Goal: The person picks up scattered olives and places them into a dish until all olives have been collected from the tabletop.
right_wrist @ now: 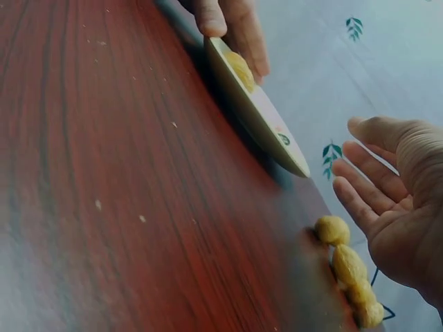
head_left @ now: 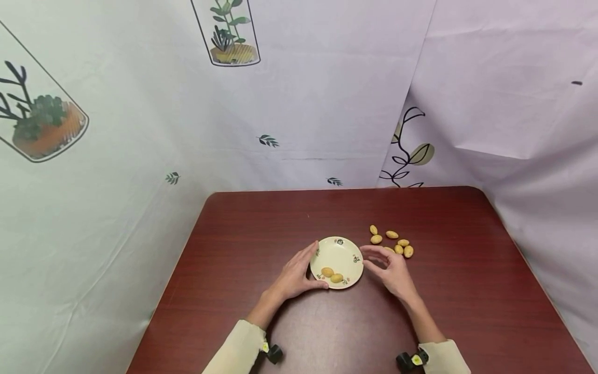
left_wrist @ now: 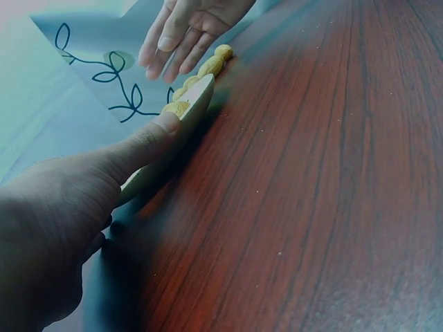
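Note:
A small cream plate (head_left: 337, 254) with a printed rim pattern lies on the table, two small yellow potato-like ovals (head_left: 332, 275) near its front rim. My left hand (head_left: 297, 274) holds the plate from the left, thumb on the front rim and fingers along the far left side. In the left wrist view, the thumb (left_wrist: 149, 142) presses over the rim. Just off the plate's right edge hovers my right hand (head_left: 390, 270), fingers loosely bent and nothing between them. In the right wrist view, more of the yellow ovals (right_wrist: 348, 264) lie below that hand.
Several loose yellow ovals (head_left: 391, 235) are scattered on the dark red wooden table (head_left: 261, 223) right of the plate, some beyond the right hand. Pale printed cloth (head_left: 317, 114) hangs around the table's back and sides. Each wrist wears a small black camera (head_left: 274, 354).

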A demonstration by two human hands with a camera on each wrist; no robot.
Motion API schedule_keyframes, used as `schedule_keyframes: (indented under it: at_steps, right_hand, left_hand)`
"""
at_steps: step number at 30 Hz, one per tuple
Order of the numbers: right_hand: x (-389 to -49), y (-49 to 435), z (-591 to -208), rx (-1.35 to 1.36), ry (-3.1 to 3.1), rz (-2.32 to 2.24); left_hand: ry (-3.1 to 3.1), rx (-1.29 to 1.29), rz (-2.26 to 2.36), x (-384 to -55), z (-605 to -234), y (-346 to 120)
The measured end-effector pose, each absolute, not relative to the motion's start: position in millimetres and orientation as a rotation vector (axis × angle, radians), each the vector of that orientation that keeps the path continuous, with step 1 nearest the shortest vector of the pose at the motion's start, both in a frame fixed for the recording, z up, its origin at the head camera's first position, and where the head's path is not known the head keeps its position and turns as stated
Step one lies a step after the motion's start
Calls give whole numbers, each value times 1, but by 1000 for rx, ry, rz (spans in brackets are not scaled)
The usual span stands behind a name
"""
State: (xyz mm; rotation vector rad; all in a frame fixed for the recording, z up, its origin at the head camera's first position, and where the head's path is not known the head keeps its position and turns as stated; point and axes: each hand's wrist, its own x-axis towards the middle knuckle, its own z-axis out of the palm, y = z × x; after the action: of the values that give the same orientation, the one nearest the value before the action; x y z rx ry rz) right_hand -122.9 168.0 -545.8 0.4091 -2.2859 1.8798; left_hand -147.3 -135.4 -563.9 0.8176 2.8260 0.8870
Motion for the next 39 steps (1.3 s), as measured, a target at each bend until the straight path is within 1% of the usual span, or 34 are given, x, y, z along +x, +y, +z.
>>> schedule_keyframes:
  at_steps: [14,22,29,36,39]
  right_hand:
    - [-123,187,-554,326,-2170,1833]
    - [-123,195,-558,117,-2166,1783]
    - [-124,197,-562,51,-2146,1714]
    - [-112,189,-532,89,-2140,1691]
    - [-111,189,-528,82,-2163,1681]
  left_hand:
    - [2828,814,898,-147,-563,-135]
    - [2830,818,892,-147,-563,-135]
    - [2828,814,892,-147,-564,-135]
    - [2828,812,889,-147,-565,-135]
    - [2828,813,893,-147,-565,-135]
